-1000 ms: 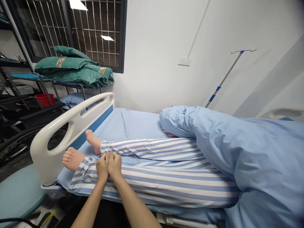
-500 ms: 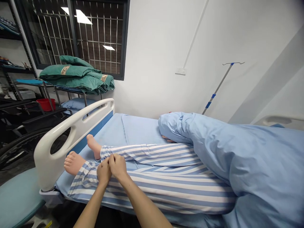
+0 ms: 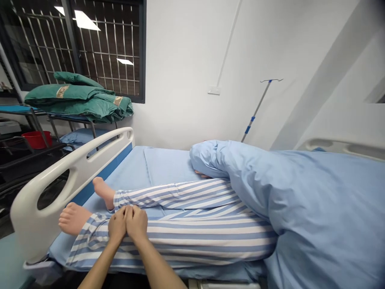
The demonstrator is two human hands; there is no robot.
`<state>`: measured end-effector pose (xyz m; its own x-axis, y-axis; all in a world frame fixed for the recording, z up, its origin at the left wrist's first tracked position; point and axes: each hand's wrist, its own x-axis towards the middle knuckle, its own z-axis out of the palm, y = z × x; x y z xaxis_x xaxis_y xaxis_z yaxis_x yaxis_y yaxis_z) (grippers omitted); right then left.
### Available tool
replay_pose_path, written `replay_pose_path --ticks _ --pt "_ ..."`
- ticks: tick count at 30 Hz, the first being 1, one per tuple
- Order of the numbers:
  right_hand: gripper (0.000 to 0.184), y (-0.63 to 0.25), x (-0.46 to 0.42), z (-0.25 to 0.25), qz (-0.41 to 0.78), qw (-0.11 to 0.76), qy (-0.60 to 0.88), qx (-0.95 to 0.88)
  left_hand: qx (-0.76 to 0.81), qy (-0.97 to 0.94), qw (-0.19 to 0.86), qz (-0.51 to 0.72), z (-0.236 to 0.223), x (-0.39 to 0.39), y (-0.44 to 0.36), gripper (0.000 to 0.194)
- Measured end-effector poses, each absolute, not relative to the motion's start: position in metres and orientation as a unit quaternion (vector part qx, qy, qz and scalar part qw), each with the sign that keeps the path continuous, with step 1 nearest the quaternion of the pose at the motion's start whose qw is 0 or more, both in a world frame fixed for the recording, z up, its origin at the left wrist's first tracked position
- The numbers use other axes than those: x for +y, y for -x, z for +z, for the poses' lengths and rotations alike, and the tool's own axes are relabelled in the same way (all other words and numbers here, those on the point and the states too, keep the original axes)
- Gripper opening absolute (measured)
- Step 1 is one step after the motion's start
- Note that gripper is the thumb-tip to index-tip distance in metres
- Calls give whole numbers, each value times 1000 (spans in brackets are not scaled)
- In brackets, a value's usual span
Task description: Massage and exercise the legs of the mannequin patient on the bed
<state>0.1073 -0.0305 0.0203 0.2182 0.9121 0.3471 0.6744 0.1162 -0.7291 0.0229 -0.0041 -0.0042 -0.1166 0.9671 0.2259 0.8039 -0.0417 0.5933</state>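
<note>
My left hand [image 3: 117, 227] and my right hand [image 3: 136, 222] rest side by side on the nearer lower leg, just above the ankle, knuckles touching. Both are closed, fingers curled over the far side of the striped trouser leg [image 3: 204, 237]; the fingertips are hidden. Blue and white striped trousers cover both legs of the figure lying on the bed. A bare near foot [image 3: 75, 218] and a bare far foot [image 3: 104, 192] stick out of the cuffs, toes up. A light blue quilt [image 3: 303, 192] is bunched over the upper body, and part of a hand [image 3: 202, 174] shows beneath its edge.
The white footboard [image 3: 28, 216] stands at the left, on a bed with a light blue sheet [image 3: 168, 160]. Folded green quilts [image 3: 81, 96] lie on a rack behind it, near a red bucket [image 3: 36, 139]. An IV pole [image 3: 255, 110] rises beyond the bed.
The view has turned to the right, so the bed and wall sit further left. Both my hands stay closed on the near lower leg, in about the same place.
</note>
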Motion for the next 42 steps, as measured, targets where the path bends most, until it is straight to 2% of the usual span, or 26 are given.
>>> replay_pose_path --ticks 8,11,13,21,28,32,36,42 --pt "42 -117 -16 16 267 572 558 -538 585 -572 314 481 25 5 -45 32" --pt "46 -120 -14 16 290 595 535 -524 546 -479 398 561 36 3 -59 34" --pt "47 -121 -14 15 291 598 532 -524 540 -437 415 588 37 1 -65 34" --pt "42 -121 -20 16 255 556 577 -542 622 -571 227 485 6 -13 -60 31" --pt "42 -120 -17 10 230 554 577 -554 616 -604 191 469 5 -9 -58 35" --pt "44 -126 -19 18 215 495 604 -586 625 -614 183 445 3 -8 -57 34" --pt "41 -139 -29 41 150 411 618 -653 643 -628 180 399 4 -10 -59 34" --pt "42 -146 -38 38 131 407 601 -675 651 -639 169 374 6 -11 -61 32"
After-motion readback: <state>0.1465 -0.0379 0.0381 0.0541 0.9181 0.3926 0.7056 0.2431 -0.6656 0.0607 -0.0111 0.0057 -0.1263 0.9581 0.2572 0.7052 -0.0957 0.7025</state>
